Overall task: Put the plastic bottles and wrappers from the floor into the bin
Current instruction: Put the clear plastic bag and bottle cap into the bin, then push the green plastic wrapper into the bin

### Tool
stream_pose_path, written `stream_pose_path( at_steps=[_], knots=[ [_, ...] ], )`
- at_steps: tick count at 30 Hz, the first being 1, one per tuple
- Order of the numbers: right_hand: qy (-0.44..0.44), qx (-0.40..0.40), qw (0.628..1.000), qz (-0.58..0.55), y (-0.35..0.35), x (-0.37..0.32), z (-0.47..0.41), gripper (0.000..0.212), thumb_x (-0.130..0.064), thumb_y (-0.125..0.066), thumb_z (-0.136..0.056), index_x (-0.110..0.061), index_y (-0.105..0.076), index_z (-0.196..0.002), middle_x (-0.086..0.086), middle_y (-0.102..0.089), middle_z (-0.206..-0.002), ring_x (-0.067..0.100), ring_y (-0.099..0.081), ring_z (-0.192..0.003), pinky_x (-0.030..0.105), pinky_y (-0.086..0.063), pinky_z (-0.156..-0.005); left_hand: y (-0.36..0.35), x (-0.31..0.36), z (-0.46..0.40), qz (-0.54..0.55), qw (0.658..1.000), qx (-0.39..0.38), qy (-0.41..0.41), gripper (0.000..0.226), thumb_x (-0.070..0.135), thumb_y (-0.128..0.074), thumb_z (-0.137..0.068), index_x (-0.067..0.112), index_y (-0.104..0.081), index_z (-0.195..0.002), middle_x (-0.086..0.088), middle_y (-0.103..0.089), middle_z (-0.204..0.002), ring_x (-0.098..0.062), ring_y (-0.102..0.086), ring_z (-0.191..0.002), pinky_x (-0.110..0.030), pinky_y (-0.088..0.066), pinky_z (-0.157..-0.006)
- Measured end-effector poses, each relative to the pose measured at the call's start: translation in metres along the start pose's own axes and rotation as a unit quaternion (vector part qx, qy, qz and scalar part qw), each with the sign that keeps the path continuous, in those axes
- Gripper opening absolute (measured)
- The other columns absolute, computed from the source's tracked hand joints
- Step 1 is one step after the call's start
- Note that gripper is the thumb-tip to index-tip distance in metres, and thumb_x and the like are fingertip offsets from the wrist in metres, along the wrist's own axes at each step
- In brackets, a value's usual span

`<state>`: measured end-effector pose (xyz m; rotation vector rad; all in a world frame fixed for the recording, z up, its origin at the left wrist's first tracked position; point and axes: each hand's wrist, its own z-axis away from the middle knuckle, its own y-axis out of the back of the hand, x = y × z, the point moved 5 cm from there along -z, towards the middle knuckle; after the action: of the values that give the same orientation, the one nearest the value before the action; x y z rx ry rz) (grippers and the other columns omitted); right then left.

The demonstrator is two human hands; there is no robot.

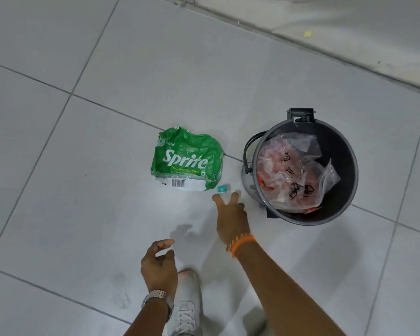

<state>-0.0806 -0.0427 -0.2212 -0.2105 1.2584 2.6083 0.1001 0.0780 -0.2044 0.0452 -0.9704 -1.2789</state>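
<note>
A small clear plastic bottle (223, 193) with a teal cap lies on the white tiled floor, just left of the dark grey bin (347, 180). My right hand (230, 220), with an orange band at the wrist, reaches down over the bottle; its fingers wrap the body and only the cap and neck show. A crumpled green Sprite wrapper (187, 160) lies flat on the floor beyond the bottle, left of the bin. My left hand (159, 266), wearing a metal watch, hovers low near me with fingers loosely curled and holds nothing.
The bin stands open with clear and reddish plastic bags (294, 173) inside; its handle hangs on the left side. My white shoe (188, 304) is on the floor under my left hand. A wall base runs along the top right.
</note>
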Motion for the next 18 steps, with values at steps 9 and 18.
stream_pose_path(
  at_steps=[9, 18],
  knots=[
    [-0.027, 0.266, 0.945, -0.19, 0.206, 0.056, 0.069, 0.065, 0.001, -0.066, -0.086, -0.012, -0.031, -0.139, 0.002, -0.036, -0.134, 0.019, -0.043, -0.122, 0.032, -0.04, -0.104, 0.0, 0.014, 0.012, -0.018, 1.0, -0.014, 0.014, 0.036, -0.008, -0.06, -0.086, 0.025, -0.071, -0.084, -0.009, -0.068, -0.071, -0.01, -0.046, -0.038, -0.023, -0.046, -0.053],
    [-0.051, 0.249, 0.965, -0.067, 0.2, 0.021, 0.064, 0.058, -0.022, -0.066, -0.085, -0.014, -0.039, -0.136, 0.015, -0.035, -0.147, 0.036, -0.038, -0.132, 0.053, -0.039, -0.107, -0.021, 0.057, 0.001, -0.003, 0.999, 0.002, -0.046, 0.025, 0.0, -0.07, -0.08, 0.023, -0.072, -0.091, 0.003, -0.066, -0.097, -0.026, -0.064, -0.088, -0.037, -0.052, -0.07]
  ],
)
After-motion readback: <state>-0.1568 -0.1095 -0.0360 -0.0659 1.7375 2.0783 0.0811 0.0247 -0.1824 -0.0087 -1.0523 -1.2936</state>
